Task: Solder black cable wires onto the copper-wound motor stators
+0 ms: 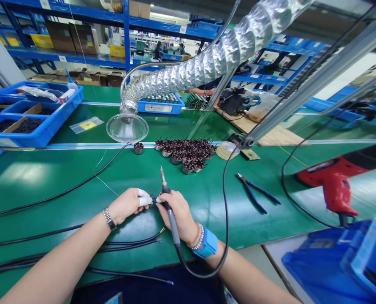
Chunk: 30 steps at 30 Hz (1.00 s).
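Note:
My left hand (129, 204) is closed, with white tape on a fingertip, pinching a small dark part with black wires (152, 198) just above the green mat. My right hand (178, 213) meets it from the right and grips a soldering iron (167, 198), its tip pointing up and away from me. The iron's black cord (225, 219) loops off to the right. Loose black cables (133, 242) with bare ends lie on the mat just in front of my hands.
A cluster of small motors (184, 153) sits beyond my hands, one motor (138, 147) apart at the left. A fume hood funnel (127, 126) on a foil duct hangs behind. Blue-handled pliers (254, 192), a tape roll (226, 150), a red heat gun (333, 185), blue trays (45, 126).

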Motion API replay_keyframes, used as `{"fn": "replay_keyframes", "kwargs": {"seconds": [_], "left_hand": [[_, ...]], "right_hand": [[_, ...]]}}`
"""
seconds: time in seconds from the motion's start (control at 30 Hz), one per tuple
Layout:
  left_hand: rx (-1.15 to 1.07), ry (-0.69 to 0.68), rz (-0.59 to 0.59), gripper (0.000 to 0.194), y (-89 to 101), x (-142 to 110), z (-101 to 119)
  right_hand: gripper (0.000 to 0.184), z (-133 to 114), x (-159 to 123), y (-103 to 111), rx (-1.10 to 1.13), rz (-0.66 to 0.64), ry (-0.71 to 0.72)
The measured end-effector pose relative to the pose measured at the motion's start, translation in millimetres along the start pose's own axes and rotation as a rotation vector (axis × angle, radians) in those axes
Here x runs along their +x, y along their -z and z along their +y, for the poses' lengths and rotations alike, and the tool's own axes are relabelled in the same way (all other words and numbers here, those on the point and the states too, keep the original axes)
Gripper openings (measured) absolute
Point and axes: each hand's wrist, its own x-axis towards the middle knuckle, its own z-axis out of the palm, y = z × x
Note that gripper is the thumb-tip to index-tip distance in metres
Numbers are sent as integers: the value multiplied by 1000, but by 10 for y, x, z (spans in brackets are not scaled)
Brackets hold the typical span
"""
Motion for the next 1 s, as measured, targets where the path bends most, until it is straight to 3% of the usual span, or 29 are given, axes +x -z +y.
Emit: {"fn": "replay_keyframes", "kwargs": {"seconds": [0.23,0.4,0.6,0.73,0.8,0.9,1.0], "left_hand": [[-5,-19,21,18,-10,6,-10],[-3,-29,26,19,-17,4,-17],[-83,33,13,40,18,11,-33],[-39,5,7,34,25,11,-32],[-51,-21,65,30,61,39,-21],[-82,-28,248,26,207,161,22],[-68,-31,405,23,438,369,99]], "right_hand": [[23,-36,38,-67,70,13,-130],[31,-56,72,-161,-2,19,-142],[24,-31,-92,103,107,20,-170],[32,63,-211,154,156,-49,-183],[35,139,-176,99,171,-78,-154],[34,252,-28,29,202,-103,-127],[31,334,80,51,215,-36,-172]]}}
